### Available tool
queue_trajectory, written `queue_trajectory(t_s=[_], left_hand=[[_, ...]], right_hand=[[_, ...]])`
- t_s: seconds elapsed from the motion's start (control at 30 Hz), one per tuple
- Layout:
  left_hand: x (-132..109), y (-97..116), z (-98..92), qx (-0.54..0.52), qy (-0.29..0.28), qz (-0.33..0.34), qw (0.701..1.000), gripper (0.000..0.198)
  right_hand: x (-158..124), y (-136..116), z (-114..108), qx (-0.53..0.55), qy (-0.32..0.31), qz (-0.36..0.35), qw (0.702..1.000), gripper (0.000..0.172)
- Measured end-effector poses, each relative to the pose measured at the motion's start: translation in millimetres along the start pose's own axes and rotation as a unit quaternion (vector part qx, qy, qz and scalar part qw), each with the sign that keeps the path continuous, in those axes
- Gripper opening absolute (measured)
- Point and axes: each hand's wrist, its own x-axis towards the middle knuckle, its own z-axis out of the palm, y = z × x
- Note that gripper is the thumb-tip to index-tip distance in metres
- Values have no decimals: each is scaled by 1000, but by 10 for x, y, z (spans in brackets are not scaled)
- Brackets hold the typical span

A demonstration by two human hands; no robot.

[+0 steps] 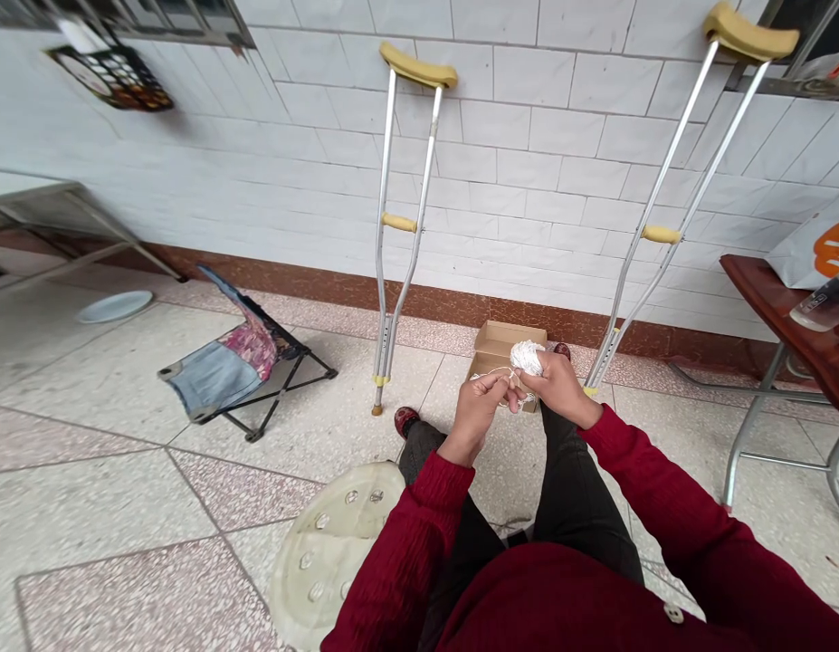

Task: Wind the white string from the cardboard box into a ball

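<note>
My right hand point(553, 388) is closed around a bundle of white string point(526, 357), which bulges out above the fingers. To its left, my left hand point(483, 405) pinches a thin loose strand of the same string, and the strand runs across to the bundle. The two hands are close together above my knees. Behind and partly below them, an open cardboard box point(507, 338) lies on the floor, its lower part mostly covered by my hands.
Two crutches, a left one point(385, 272) and a right one point(636, 237), lean on the tiled wall. A folding chair point(229, 371) and a round plastic stool point(330, 543) stand at left. A brown table point(765, 299) at right carries a clear cup point(823, 308).
</note>
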Motion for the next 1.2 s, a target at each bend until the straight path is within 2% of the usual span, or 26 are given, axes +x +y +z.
queue_trajectory(t_s=[0.1, 0.2, 0.27, 0.33, 0.4, 0.47, 0.53, 0.6, 0.7, 0.87, 0.97, 1.07, 1.2], left_hand=[[-16, -5, 23, -71, -8, -22, 997, 22], [0, -52, -24, -82, -13, -36, 996, 21], [28, -105, -95, -22, -12, -29, 999, 27], [57, -149, -166, 85, -5, -7, 996, 32], [77, -166, -201, 188, 10, 32, 982, 26], [89, -153, -182, 231, 17, 75, 970, 17], [101, -132, -124, 205, 11, 90, 975, 21], [119, -119, -61, 136, 6, 68, 988, 26], [138, -118, -19, 51, -1, 22, 998, 24], [96, -98, -89, 0, -44, -10, 999, 40], [79, -87, -150, -7, -95, -29, 995, 39], [93, -87, -204, 50, -124, -12, 991, 34], [107, -78, -233, 234, -89, 94, 963, 19]], right_hand=[[-9, 40, 17, -152, 77, -60, 984, 20], [-8, 61, 26, -167, 99, -61, 979, 21], [-4, 60, 21, -127, 92, -47, 987, 24], [-2, 58, 12, -83, 80, -22, 993, 26], [-8, 60, 8, -68, 74, -3, 995, 27], [-21, 68, 16, -89, 79, 0, 993, 27], [-39, 75, 33, -123, 88, -4, 988, 29], [-58, 77, 51, -139, 89, -9, 986, 30], [-84, 68, 65, -98, 65, -18, 993, 31], [-102, 58, 44, -79, 55, -41, 995, 33], [-106, 65, 23, -82, 34, -50, 995, 32], [-119, 61, 8, -54, 21, -35, 998, 34], [-137, 1, -7, 110, -22, 72, 991, 33]])
